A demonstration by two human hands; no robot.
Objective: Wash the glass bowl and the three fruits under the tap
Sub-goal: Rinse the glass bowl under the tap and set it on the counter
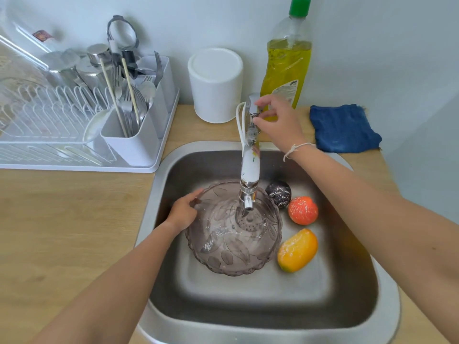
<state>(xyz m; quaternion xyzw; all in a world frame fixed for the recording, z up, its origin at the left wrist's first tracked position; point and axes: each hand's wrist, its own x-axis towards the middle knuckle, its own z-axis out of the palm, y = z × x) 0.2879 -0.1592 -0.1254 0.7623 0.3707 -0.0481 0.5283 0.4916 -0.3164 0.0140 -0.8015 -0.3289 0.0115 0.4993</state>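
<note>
Nearest, the glass bowl point(233, 229) sits in the sink point(260, 299) under the tap point(249, 170), the left hand point(185, 212) gripping its rim. Beside it lie three fruits: yellow-orange point(297, 250), orange point(303, 210), dark point(278, 193). Farther back, the right hand point(278, 121) pinches the tap handle point(254, 104).

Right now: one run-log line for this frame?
left hand: holds glass bowl rim | right hand: on tap handle | water: running into bowl | three fruits: in sink, right of bowl
</note>
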